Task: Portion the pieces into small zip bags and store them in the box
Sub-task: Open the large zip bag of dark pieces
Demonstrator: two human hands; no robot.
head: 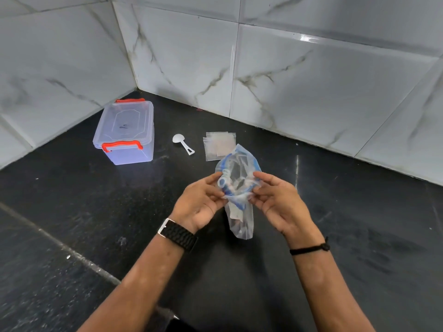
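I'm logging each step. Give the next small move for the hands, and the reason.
Probably pull the big blue-zip bag open: the left hand and right hand both pinch its mouth, while the small bags, scoop and lidded box lie untouched.

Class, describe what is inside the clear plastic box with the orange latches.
Through the clear plastic box with orange latches, whose lid is on, nothing shows inside; only a small dark mark appears on the lid. Its far lower corners are too hazy to check.
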